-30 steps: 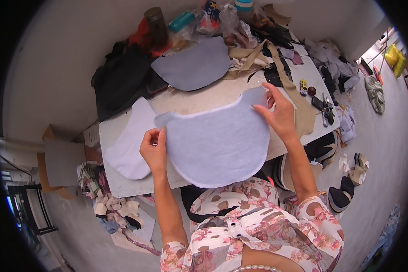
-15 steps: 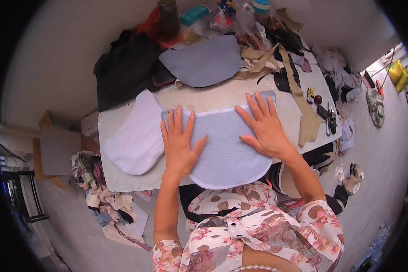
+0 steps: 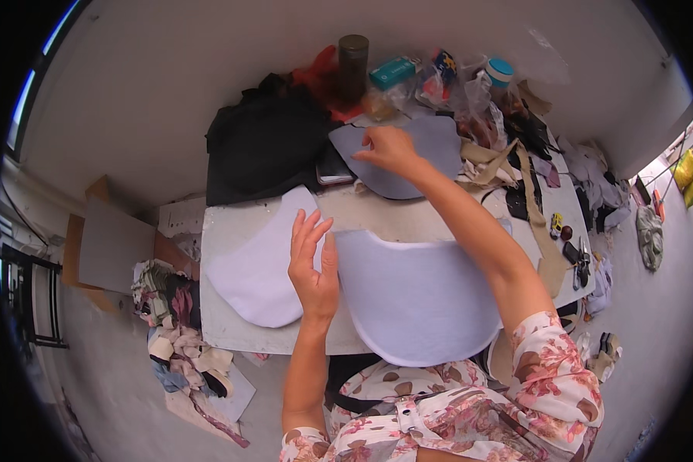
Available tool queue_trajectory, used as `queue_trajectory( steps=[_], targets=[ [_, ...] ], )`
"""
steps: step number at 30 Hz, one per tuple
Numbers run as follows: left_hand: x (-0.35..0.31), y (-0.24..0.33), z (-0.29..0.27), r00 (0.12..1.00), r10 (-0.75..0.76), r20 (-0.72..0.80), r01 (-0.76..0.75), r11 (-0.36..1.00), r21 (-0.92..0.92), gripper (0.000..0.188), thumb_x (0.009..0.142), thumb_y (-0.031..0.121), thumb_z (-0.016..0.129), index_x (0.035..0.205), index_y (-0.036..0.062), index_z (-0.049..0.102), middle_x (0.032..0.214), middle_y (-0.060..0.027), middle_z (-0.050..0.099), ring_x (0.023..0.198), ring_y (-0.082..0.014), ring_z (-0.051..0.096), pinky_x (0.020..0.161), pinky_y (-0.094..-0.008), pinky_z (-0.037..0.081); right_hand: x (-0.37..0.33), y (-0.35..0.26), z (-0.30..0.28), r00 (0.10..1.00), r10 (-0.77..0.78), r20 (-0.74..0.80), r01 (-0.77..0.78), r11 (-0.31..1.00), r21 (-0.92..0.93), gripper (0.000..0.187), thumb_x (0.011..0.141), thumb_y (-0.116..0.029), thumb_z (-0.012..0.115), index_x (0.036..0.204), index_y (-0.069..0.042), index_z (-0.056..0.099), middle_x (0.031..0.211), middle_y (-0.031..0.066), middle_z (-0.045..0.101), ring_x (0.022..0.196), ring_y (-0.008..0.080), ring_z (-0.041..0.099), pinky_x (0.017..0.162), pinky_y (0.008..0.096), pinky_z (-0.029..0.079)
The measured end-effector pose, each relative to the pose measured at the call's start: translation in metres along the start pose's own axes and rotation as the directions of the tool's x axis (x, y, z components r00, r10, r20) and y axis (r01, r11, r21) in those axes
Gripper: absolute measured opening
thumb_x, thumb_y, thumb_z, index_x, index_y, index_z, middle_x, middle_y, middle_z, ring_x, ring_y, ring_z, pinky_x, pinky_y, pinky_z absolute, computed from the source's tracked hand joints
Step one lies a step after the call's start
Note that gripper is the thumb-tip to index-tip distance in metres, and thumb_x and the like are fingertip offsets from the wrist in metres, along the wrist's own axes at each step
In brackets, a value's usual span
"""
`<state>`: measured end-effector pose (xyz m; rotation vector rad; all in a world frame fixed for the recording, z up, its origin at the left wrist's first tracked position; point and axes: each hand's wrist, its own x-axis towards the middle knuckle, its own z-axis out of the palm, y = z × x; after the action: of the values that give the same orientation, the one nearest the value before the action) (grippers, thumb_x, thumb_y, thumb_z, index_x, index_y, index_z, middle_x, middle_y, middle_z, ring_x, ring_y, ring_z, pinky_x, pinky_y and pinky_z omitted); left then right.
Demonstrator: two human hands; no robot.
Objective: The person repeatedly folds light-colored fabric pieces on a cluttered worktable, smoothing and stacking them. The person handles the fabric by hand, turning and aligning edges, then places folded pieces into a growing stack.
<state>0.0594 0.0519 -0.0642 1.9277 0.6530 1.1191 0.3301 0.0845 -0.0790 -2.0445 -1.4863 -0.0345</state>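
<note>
- we count one pale blue panel (image 3: 423, 308) on one table (image 3: 231, 223).
- left of the blue panel: one white panel (image 3: 262, 266); beyond it: one grey panel (image 3: 435, 154).
- left hand (image 3: 314, 279), by its left edge: fingers nearly together, empty.
- right hand (image 3: 390, 148), beyond it, over the grey: fingers curled; grip we cannot tell.

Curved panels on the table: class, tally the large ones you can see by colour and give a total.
White panel: 1
Pale blue panel: 1
Grey panel: 1
Total: 3, hidden layers not counted
</note>
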Motion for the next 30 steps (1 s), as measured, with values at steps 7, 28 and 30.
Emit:
queue_trajectory(
  steps=[7, 28, 30],
  targets=[
    [0.044, -0.036, 0.013, 0.912, -0.407, 0.059, 0.401, 0.850, -0.342, 0.023, 0.093, 0.019, 0.061, 0.104, 0.0001, 0.067, 0.103, -0.0059, 0.068, 0.102, -0.0140, 0.058, 0.090, -0.0307, 0.043, 0.038, 0.036, 0.064, 0.998, 0.044, 0.034, -0.035, 0.969, -0.246, 0.018, 0.074, -0.024, 0.070, 0.079, -0.007, 0.069, 0.079, 0.0154, 0.067, 0.078, 0.0336, 0.065, 0.068, 0.0439, 0.050],
    [0.126, 0.011, 0.045, 0.967, 0.234, 0.105, -0.242, 0.968, 0.069, 0.023, 0.081, -0.007, 0.055, 0.100, 0.0002, 0.068, 0.080, -0.0081, 0.069, 0.075, -0.0122, 0.063, 0.070, -0.0250, 0.050, -0.010, 0.002, -0.101, 0.910, -0.327, 0.253, 0.314, 0.945, 0.094, 0.027, 0.066, -0.015, 0.066, 0.091, -0.004, 0.065, 0.086, 0.0167, 0.066, 0.088, 0.0356, 0.062, 0.083, 0.0417, 0.045],
    [0.125, 0.026, 0.037, 0.963, 0.262, 0.062, -0.264, 0.964, 0.035, 0.028, 0.077, -0.009, 0.053, 0.099, 0.0016, 0.068, 0.081, -0.0119, 0.069, 0.074, -0.0155, 0.066, 0.070, -0.0253, 0.050, -0.023, 0.015, -0.118, 0.908, -0.265, 0.324, 0.290, 0.956, -0.032, 0.023, 0.069, -0.014, 0.068, 0.090, -0.004, 0.066, 0.087, 0.0135, 0.066, 0.087, 0.0329, 0.060, 0.092, 0.0403, 0.043]
  ],
)
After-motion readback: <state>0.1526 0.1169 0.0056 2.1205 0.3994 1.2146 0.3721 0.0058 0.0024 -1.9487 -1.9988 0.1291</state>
